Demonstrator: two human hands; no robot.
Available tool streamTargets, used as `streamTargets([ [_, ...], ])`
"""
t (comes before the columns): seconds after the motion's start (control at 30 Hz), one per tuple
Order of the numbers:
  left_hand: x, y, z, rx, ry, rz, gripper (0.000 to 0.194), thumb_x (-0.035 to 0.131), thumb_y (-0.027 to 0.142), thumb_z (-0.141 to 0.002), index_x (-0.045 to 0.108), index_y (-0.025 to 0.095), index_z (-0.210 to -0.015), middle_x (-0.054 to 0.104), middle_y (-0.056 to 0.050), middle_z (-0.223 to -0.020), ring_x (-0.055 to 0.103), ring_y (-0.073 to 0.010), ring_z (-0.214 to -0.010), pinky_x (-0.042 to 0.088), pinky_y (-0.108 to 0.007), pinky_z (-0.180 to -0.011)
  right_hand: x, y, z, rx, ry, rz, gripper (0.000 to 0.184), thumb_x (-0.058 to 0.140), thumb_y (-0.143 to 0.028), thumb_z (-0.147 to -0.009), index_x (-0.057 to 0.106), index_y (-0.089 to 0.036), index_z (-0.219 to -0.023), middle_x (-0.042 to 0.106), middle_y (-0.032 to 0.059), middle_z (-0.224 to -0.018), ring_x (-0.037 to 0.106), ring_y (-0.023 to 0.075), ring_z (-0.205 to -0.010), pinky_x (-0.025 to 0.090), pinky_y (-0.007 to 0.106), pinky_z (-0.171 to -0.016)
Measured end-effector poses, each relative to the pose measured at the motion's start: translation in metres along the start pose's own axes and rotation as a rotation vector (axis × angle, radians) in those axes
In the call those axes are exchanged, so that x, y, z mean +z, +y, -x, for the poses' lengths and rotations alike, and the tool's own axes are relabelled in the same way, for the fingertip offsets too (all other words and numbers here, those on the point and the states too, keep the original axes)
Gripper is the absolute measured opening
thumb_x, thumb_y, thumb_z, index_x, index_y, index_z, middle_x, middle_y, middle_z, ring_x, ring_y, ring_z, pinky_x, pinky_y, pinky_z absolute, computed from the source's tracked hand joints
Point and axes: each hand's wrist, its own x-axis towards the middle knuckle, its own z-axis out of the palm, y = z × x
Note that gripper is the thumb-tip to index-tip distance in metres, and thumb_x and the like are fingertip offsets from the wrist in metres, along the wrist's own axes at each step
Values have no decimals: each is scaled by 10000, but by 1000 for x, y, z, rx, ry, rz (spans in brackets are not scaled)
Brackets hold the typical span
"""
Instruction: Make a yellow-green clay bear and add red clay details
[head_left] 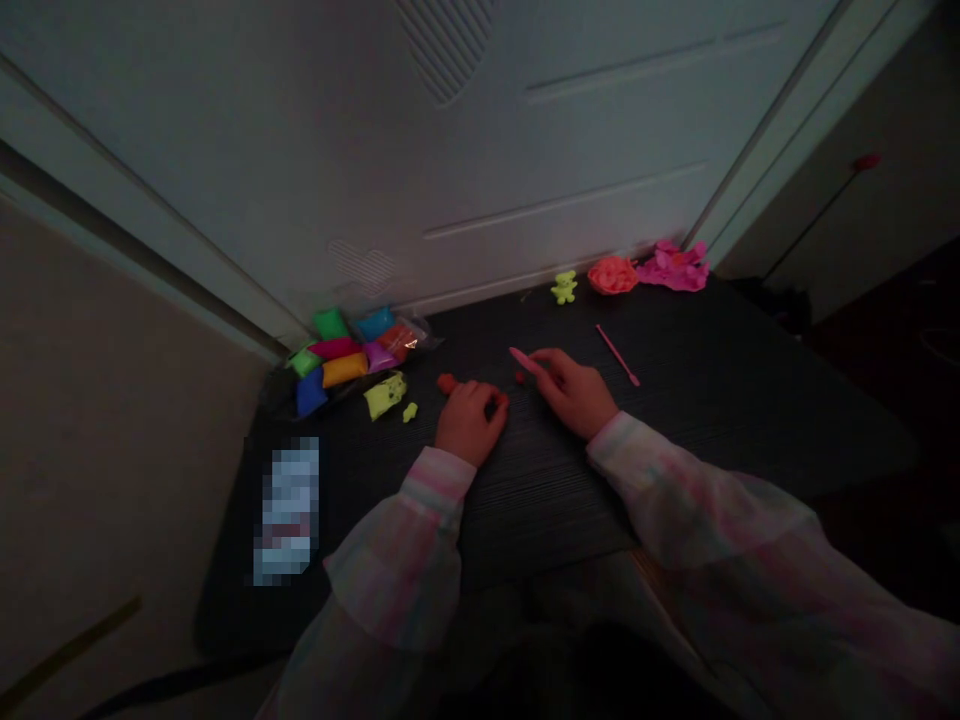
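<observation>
In my right hand (574, 393) is a pink plastic clay knife (527, 362), gripped with its flat blade pointing left. Just below the blade, a small bit of red clay (520, 378) lies on the dark table. My left hand (471, 418) rests on the tabletop with curled fingers, thumb and forefinger pinched on what appears to be a piece of red clay (501, 399), mostly covered by the fingertips. Beyond the left knuckles sits a lump of red clay (447, 383). A second thin pink tool (618, 356) lies right of my right hand.
Several coloured clay packs (345, 369) lie at the left back, near an opened yellow pack (385, 396) and a small yellow piece (409, 412). A yellow bear figure (565, 288), coral clay (613, 275) and pink clay (675, 267) line the back edge, against a white door (480, 180).
</observation>
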Motion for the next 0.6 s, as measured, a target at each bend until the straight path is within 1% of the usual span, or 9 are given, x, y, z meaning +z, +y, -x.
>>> streamTargets([
  [0.07,0,0,0,28,-1,12,139,464,269,-757,550,161,-754,561,-28,-762,491,-144,-770,408,-292,-756,-1,8,-6,48,31,59,284,335,-316,-826,496,-195,-1027,625,8,-692,551,132,-581,332,227,-532],
  [0.1,-1,1,0,42,-7,19,147,463,274,-759,555,160,-753,568,-30,-771,491,-145,-780,405,-294,-764,-1,12,-9,64,39,113,274,344,-299,-821,509,-186,-1009,626,21,-715,553,143,-617,336,238,-556],
  [0.17,-1,1,0,64,-18,32,154,470,284,-757,565,163,-756,577,-31,-791,490,-147,-798,401,-298,-775,-1,18,-13,73,43,203,256,362,-262,-809,541,-168,-967,624,56,-801,549,173,-726,338,267,-622],
  [0.27,-1,0,0,82,-36,43,145,502,288,-738,576,171,-778,583,-32,-813,489,-153,-820,399,-309,-789,-2,19,-14,82,65,245,267,373,-268,-802,563,-158,-953,595,97,-907,503,219,-862,315,313,-699],
  [0.37,1,-1,0,77,-32,52,180,528,299,-714,576,170,-829,585,-39,-834,490,-161,-833,401,-319,-799,-1,9,-10,16,126,271,312,386,-338,-801,545,-182,-1019,566,95,-976,456,236,-908,273,344,-739],
  [0.43,1,-1,0,82,-23,58,195,531,289,-706,571,167,-852,587,-39,-841,494,-161,-833,403,-315,-802,1,1,-8,-81,103,275,316,396,-381,-796,561,-198,-993,570,80,-989,443,230,-909,245,355,-756],
  [0.5,0,-1,0,97,8,65,178,516,257,-708,569,166,-852,588,-32,-826,501,-151,-818,408,-300,-795,5,-5,-7,-146,48,273,294,400,-392,-795,592,-202,-910,588,68,-979,443,223,-908,221,365,-767],
  [0.53,-1,-1,0,101,45,62,162,500,232,-712,568,166,-843,587,-29,-812,505,-145,-808,409,-293,-789,7,-6,-8,-158,31,268,283,398,-384,-798,600,-200,-873,597,65,-972,446,219,-908,213,367,-771],
  [0.6,-5,-2,0,95,175,28,152,462,183,-718,568,165,-826,584,-29,-795,506,-142,-804,407,-289,-780,10,-8,-11,-154,26,252,268,387,-350,-810,602,-194,-854,611,62,-955,453,211,-902,203,368,-774],
])
